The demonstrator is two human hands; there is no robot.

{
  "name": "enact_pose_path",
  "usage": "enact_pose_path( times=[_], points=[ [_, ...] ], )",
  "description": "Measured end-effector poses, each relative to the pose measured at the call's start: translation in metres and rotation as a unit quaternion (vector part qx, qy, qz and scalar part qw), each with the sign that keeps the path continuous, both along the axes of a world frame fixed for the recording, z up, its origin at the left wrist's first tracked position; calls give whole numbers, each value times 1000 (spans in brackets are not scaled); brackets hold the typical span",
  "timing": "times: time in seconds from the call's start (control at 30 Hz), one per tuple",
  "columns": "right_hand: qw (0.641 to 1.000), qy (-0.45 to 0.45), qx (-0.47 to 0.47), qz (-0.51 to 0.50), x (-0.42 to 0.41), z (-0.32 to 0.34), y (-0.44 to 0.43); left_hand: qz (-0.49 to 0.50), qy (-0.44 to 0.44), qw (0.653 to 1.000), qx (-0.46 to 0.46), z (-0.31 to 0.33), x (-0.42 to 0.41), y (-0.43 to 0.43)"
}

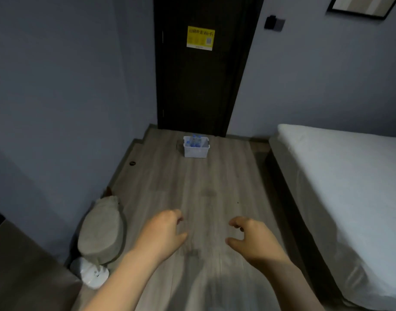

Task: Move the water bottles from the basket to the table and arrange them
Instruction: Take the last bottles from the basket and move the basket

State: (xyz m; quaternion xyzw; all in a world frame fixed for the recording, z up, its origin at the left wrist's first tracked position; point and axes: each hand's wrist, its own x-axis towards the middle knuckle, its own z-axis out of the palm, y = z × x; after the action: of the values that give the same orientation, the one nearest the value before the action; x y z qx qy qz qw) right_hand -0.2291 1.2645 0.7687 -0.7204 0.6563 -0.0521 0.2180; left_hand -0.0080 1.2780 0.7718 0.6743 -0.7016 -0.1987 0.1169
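White basket (196, 151) on the wood floor (217, 182) by the dark door (199, 86), filled with blue-capped water bottles (195, 141). Left hand (163, 232) and right hand (254, 240) loosely curled, holding nothing.

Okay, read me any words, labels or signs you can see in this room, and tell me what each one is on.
"Wi-Fi": on the yellow sign stuck to the dark door.
Chinese characters left of it on the same sign: too blurred to read surely.
Smaller print lower on the sign: too small to read.
Labels on the water bottles in the basket: too small to read.
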Motion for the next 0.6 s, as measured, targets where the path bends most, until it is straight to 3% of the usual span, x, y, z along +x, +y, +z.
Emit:
enact_pose_path(
  times=[0.6],
  points=[
    [1000,5,-21,10,3,-26,-342,0,5,1000,6,-5,1,-338]
  ],
)
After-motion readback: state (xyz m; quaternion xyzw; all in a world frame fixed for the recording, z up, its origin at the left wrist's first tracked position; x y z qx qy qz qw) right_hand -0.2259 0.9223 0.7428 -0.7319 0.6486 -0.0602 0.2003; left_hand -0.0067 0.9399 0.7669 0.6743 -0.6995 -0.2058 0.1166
